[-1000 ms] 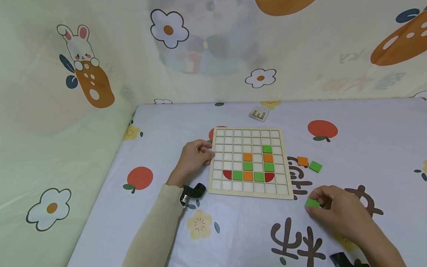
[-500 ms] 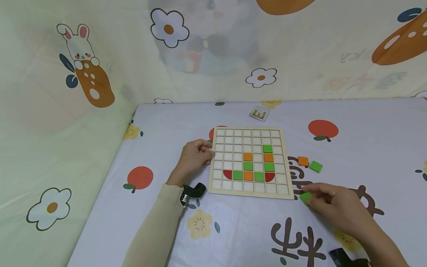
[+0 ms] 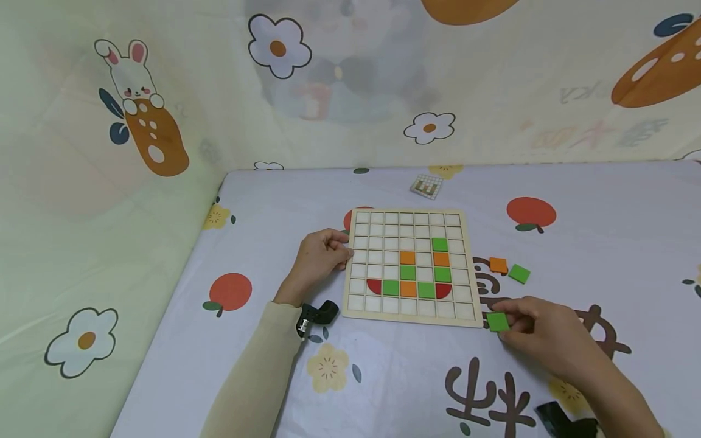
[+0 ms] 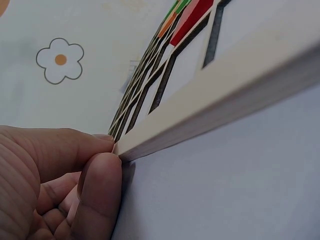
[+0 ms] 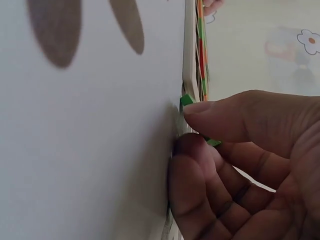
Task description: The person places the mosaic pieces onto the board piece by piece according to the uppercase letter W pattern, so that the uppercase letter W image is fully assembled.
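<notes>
A square wooden grid board [image 3: 412, 310] lies on the table, with several green and orange square tiles and two red quarter-round tiles set in its cells. My left hand [image 3: 322, 255] is at the board's left edge; in the left wrist view its thumb and a finger [image 4: 75, 150] pinch the board's rim. Off the lower right corner of the board, my right hand [image 3: 547, 331] holds a green square tile [image 3: 497, 322] between thumb and fingers. The right wrist view shows the green tile [image 5: 187, 100] partly hidden behind the thumb.
An orange tile [image 3: 498, 265] and another green tile [image 3: 519, 274] lie on the cloth right of the board. Behind the board is a small card [image 3: 426, 187] with a grid pattern. A patterned cloth wall [image 3: 350, 140] rises at the table's back.
My right hand has shifted slightly left and up towards the board's lower right corner, and the green tile has turned in its fingers. My left hand has stayed put.
</notes>
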{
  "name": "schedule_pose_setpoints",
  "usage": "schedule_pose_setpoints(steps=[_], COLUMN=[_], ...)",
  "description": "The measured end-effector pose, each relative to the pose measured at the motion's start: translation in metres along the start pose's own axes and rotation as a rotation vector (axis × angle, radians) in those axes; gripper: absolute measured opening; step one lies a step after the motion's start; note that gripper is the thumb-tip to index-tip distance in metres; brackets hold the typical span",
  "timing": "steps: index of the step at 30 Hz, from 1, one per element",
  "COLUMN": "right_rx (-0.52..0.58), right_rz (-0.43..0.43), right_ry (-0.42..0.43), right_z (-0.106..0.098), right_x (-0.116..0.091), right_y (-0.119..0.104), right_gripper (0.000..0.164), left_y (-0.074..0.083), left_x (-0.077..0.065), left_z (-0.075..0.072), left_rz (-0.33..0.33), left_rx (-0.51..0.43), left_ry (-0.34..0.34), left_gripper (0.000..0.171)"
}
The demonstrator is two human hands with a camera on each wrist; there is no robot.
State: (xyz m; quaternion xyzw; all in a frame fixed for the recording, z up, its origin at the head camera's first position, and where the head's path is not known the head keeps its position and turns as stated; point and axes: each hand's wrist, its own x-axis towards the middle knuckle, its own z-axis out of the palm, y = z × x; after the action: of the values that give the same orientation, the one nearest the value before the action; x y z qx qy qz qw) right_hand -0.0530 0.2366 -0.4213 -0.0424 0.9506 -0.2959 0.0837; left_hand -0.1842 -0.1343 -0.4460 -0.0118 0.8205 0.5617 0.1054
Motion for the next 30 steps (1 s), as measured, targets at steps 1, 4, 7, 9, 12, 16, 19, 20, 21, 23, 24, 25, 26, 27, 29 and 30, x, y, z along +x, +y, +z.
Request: schedule_pose_setpoints(steps=[1, 4, 7, 9, 12, 16, 19, 20, 21, 23, 24, 25, 26, 27, 29, 30], right_rx=[-0.010, -0.037, -0.049, -0.053, -0.061, -0.065, -0.065, -0.066, -0.065, -0.064, -0.063, -0.063, -0.063, -0.063, -0.070, -0.071], right_rz=[-0.004, -0.010, -0.016, -0.026, -0.035, -0.035, -0.028, -0.027, -0.025, -0.024, -0.025, -0.025, -0.025, -0.022, -0.022, -0.018], right_ry=[0.001, 0.001, 0.000, 0.005, 0.017, 0.024, 0.023, 0.024, 0.026, 0.030, 0.031, 0.032, 0.031, 0.030, 0.026, 0.024], right_z=[0.0004, 0.0018, 0.0023, 0.0023, 0.0023, 0.0023, 0.0023, 0.0021, 0.0021, 0.0018, 0.0018, 0.0018, 0.0018, 0.0019, 0.0022, 0.0024], right_x=[0.0005, 0.0020, 0.0040, 0.0049, 0.0061, 0.0072, 0.0079, 0.0079, 0.0079, 0.0086, 0.0088, 0.0088, 0.0090, 0.0091, 0.0095, 0.0097], right_y=[-0.0001, -0.0006, -0.0004, -0.0008, -0.0023, -0.0043, -0.0050, -0.0053, -0.0056, -0.0059, -0.0061, -0.0064, -0.0066, -0.0068, -0.0074, -0.0077], right_gripper=[0.038, 0.039, 0.039, 0.040, 0.040, 0.040, 0.039, 0.038, 0.036, 0.032, 0.030, 0.028, 0.027, 0.027, 0.029, 0.031], left_y=[-0.0001, -0.0004, -0.0010, -0.0012, -0.0013, -0.0010, -0.0006, -0.0004, -0.0003, -0.0002, -0.0001, -0.0001, -0.0001, 0.0000, 0.0000, 0.0000], left_x=[0.0001, 0.0004, 0.0006, 0.0007, 0.0008, 0.0005, 0.0000, -0.0001, 0.0000, 0.0000, 0.0001, 0.0002, 0.0003, 0.0003, 0.0006, 0.0006], left_z=[0.0000, 0.0002, 0.0004, 0.0005, 0.0005, 0.0003, 0.0002, 0.0002, 0.0003, 0.0003, 0.0004, 0.0004, 0.0004, 0.0004, 0.0004, 0.0004], left_rz=[0.001, 0.004, 0.006, 0.009, 0.015, 0.018, 0.019, 0.019, 0.020, 0.018, 0.017, 0.016, 0.015, 0.015, 0.016, 0.017], left_rx=[0.002, 0.006, 0.002, 0.002, 0.005, 0.009, 0.010, 0.010, 0.011, 0.011, 0.010, 0.009, 0.008, 0.007, 0.007, 0.007], left_ry=[0.001, 0.001, 0.000, -0.001, -0.001, 0.002, 0.003, 0.003, 0.002, 0.003, 0.003, 0.003, 0.002, 0.002, 0.001, 0.001], left_gripper=[0.022, 0.022, 0.023, 0.023, 0.022, 0.022, 0.022, 0.022, 0.022, 0.022, 0.022, 0.022, 0.022, 0.022, 0.022, 0.022])
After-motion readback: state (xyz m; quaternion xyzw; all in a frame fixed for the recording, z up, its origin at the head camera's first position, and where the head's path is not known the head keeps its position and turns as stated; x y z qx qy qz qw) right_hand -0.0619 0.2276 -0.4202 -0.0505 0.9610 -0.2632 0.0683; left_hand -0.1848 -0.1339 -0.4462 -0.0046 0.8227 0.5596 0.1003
